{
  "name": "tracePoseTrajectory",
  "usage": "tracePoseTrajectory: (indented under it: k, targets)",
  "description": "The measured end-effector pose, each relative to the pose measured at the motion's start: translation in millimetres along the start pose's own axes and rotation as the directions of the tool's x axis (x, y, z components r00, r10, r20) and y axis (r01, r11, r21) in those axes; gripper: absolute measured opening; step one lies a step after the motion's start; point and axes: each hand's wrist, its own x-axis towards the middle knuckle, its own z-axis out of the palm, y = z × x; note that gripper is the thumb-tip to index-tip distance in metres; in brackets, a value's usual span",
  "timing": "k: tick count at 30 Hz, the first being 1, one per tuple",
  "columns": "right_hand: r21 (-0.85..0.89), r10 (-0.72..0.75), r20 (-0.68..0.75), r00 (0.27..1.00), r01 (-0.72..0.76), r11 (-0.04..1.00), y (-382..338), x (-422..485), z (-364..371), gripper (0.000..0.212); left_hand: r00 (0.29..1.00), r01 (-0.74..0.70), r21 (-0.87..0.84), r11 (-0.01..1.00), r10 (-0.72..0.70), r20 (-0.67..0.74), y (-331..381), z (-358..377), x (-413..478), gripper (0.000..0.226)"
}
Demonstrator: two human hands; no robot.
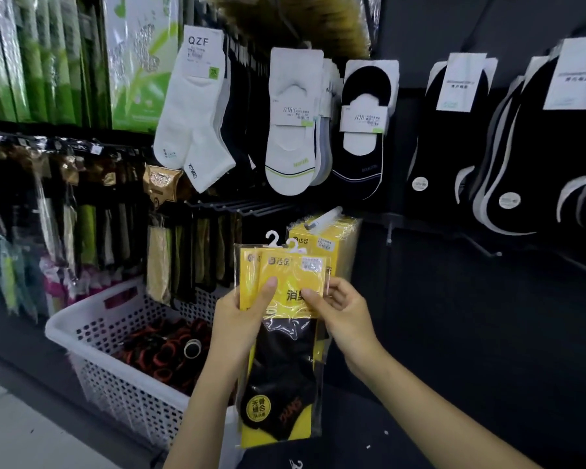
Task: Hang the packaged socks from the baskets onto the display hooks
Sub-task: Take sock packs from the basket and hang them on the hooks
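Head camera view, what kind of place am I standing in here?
Most likely a shop's sock aisle. Carded socks hang in rows on a dark display wall, the hands hold yellow sock packs with hanger hooks, and a white basket of stock sits below.

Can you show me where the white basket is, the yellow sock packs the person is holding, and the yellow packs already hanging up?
white basket [92,313]: head view, on its upper rim.
held yellow packs [293,275]: head view, front pack's yellow card.
hanging yellow packs [332,243]: head view, front pack's upper face.
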Motion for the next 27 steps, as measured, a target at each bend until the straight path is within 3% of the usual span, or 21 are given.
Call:
tracePoseTrajectory:
  k: [8,12,17,22,27]
  targets:
    - [0.085,0.031,-0.002,1.000,-0.031,0.996,2.8,-0.3,-14.6,0.023,0.999,-0.007,0.034,0.999,0.005,0.034,3.1,-3.4,2.2,0.025]
    - [0.057,0.012,-0.074,0.997,-0.008,0.998,-3.8,8.9,-22.5,0.012,0.992,-0.058,0.145,0.988,0.073,-0.103,6.1,-16.6,4.7,0.053]
    - [-0.030,-0.024,-0.204,0.979,0.018,0.999,-11.5,31.4,-22.4,0.006,0.968,-0.038,0.167,0.985,0.078,-0.240,2.8,-36.3,7.6,0.058]
    - [-0.154,-0.051,-0.236,0.970,0.015,0.988,-7.8,48.4,-12.4,0.011,0.941,-0.017,0.165,0.986,0.071,-0.332,1.5,-50.3,10.2,0.051]
    - [-0.149,-0.018,-0.289,0.957,-0.027,0.988,4.4,58.9,-2.1,0.022,0.944,-0.002,0.150,0.989,0.052,-0.327,-2.4,-55.8,12.3,0.041]
